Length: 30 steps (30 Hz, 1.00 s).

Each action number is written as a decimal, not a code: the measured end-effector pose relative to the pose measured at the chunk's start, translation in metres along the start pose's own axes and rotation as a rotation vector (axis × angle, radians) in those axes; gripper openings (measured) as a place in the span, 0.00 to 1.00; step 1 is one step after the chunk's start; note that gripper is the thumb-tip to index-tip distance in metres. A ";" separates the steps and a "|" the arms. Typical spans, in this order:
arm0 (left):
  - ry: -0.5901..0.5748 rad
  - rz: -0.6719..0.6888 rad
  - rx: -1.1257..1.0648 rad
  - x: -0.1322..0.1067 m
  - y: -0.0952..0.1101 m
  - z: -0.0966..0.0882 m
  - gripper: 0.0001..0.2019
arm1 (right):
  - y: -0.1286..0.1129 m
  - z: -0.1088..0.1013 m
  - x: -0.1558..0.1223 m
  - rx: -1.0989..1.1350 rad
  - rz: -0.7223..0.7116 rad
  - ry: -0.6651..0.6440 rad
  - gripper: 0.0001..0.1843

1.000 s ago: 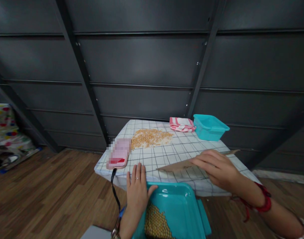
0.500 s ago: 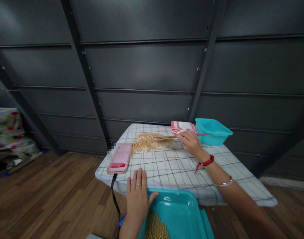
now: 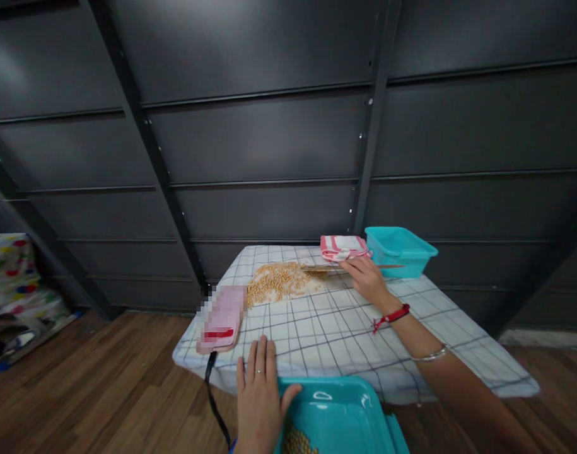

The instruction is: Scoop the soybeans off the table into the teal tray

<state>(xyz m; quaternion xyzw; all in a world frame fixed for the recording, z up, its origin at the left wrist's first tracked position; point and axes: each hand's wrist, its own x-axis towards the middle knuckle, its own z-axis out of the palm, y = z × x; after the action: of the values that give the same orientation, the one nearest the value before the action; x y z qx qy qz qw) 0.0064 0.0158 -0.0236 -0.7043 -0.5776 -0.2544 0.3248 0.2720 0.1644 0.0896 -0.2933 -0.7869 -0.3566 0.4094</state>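
Since it sits off the near edge of the checked tabletop (image 3: 345, 328), the teal tray (image 3: 345, 410) at six o'clock, steadied only by the flat, open left hand (image 3: 262, 397) on its rim, could tip and spill. Beside the bean pile (image 3: 281, 284) at eleven o'clock, the right hand (image 3: 366, 280) pinches what looks like a cardboard strip (image 3: 323, 268); a hard sweep would scatter beans.

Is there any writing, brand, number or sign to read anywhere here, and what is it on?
No text can be read anywhere in this view.
On the pink pouch, one patch is blurred out and its red band shows no letters.
On the near teal tray, far teal tub, striped cloth and checked tablecloth, no print shows.
The brown strip in the right hand looks plain.
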 end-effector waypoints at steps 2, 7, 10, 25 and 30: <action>-0.001 -0.003 -0.005 0.000 0.000 0.001 0.37 | 0.000 0.000 0.000 0.004 0.008 -0.002 0.22; -0.012 -0.018 -0.014 0.001 0.001 0.001 0.36 | -0.005 -0.001 0.001 0.031 -0.001 -0.011 0.20; -0.007 -0.013 -0.009 0.001 0.001 0.000 0.36 | -0.009 -0.001 0.001 0.044 -0.014 -0.027 0.20; -0.210 -0.077 -0.061 0.004 0.004 -0.009 0.41 | -0.014 0.003 -0.005 0.092 0.035 -0.103 0.20; -0.242 -0.088 -0.068 0.005 0.004 -0.015 0.41 | -0.018 0.004 -0.005 0.091 0.051 -0.102 0.18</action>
<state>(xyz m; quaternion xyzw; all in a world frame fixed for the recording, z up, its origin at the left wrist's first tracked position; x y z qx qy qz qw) 0.0112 0.0077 -0.0110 -0.7144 -0.6341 -0.2010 0.2171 0.2592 0.1566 0.0773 -0.3120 -0.8145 -0.2943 0.3906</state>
